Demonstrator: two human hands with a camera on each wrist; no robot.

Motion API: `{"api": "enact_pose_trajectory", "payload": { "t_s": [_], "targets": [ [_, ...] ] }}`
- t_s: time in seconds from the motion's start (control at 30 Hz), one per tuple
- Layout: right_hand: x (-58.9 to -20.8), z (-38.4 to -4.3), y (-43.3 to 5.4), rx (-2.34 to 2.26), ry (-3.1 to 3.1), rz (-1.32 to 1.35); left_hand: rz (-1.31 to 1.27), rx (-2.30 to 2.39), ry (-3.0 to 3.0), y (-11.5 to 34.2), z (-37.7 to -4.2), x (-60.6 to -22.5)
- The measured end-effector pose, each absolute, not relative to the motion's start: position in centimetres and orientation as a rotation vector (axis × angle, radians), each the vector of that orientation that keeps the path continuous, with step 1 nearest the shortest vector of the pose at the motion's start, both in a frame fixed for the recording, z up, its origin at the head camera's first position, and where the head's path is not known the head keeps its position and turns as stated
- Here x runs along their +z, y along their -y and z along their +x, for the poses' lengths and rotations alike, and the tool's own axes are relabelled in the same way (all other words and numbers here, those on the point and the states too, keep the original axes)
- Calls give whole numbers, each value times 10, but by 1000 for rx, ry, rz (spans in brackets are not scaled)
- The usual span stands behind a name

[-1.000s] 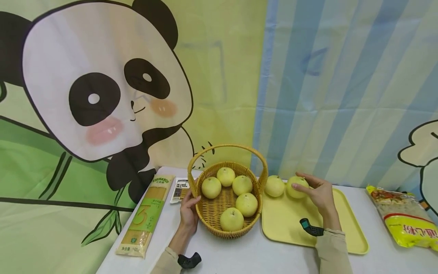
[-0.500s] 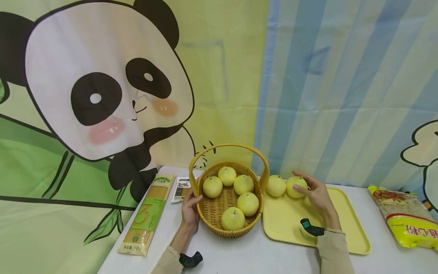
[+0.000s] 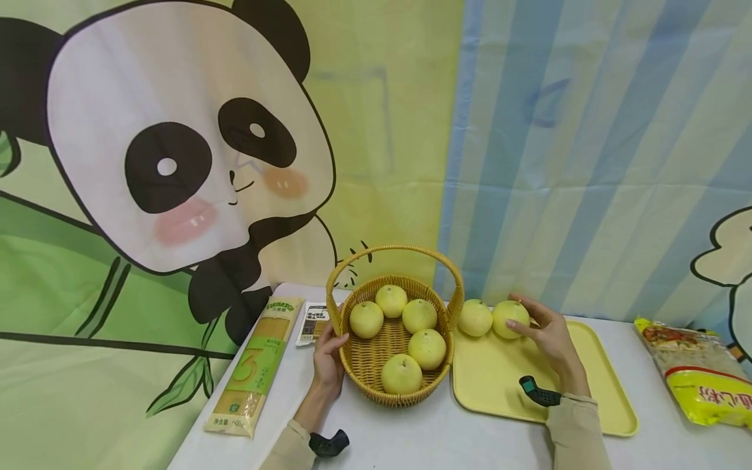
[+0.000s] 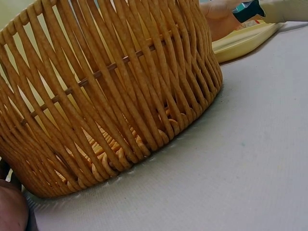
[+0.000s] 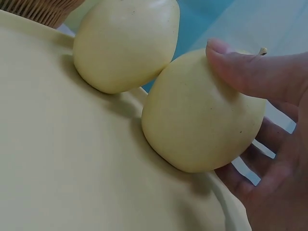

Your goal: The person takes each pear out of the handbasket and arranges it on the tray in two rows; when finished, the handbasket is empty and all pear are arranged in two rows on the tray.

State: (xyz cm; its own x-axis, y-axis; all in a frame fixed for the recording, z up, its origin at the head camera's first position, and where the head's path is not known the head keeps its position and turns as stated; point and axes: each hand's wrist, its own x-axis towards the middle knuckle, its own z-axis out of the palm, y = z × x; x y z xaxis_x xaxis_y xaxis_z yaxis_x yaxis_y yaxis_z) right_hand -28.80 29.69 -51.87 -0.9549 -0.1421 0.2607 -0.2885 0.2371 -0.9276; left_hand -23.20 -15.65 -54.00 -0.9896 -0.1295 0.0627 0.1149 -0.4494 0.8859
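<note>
A round wicker basket (image 3: 376, 352) with a tall arched handle stands on the table, several pale yellow pears (image 3: 402, 374) inside. My left hand (image 3: 327, 365) grips its left side, thumb at the rim and the fingers mostly hidden behind the wall. To the right lies a yellow tray (image 3: 493, 385). At its back left corner, my right hand (image 3: 555, 336) holds a pear (image 5: 197, 120) low over the tray, thumb on top and fingers around the far side. Another pear (image 5: 126, 45) sits right beside it, against the tray's back edge.
Left of the basket lie a long pack of noodles (image 3: 252, 369) and a small white-and-brown packet (image 3: 311, 323). A yellow-and-clear food bag (image 3: 696, 372) rests at the far right. Behind the white table (image 3: 405, 437) hangs a printed panda curtain (image 3: 388, 130).
The head view has shifted slightly. Both hands keep their holds, and the pear in my right hand has come marginally closer to the pear beside it.
</note>
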Motion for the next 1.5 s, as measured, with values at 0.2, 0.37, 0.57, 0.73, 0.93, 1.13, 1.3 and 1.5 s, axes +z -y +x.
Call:
{"api": "enact_pose_trajectory", "payload": {
  "t_s": [0.2,0.37,0.57,0.73,0.93,1.13,1.3,1.5],
  "targets": [
    [-515,-289,-295,1796,2392,410,22,-2555,1569,157,-234,-539],
    [-503,-284,-290,1726,2361,330,25,-2546,1576,157,-233,-539],
    [-473,-278,-277,1765,2111,367,-5,-2544,1578,158,-231,-541],
    [-444,-270,-258,1866,1904,525,-5,-2529,1593,158,-230,-543],
    [-412,-254,-230,1928,1726,620,17,-2528,1592,157,-231,-543],
    [-395,-239,-199,1840,1868,822,27,-2527,1592,157,-232,-543],
    [-396,-231,-168,1689,2152,1025,35,-2525,1600,157,-231,-542],
    [-406,-227,-133,1615,2479,1082,32,-2520,1603,156,-231,-540]
  ]
}}
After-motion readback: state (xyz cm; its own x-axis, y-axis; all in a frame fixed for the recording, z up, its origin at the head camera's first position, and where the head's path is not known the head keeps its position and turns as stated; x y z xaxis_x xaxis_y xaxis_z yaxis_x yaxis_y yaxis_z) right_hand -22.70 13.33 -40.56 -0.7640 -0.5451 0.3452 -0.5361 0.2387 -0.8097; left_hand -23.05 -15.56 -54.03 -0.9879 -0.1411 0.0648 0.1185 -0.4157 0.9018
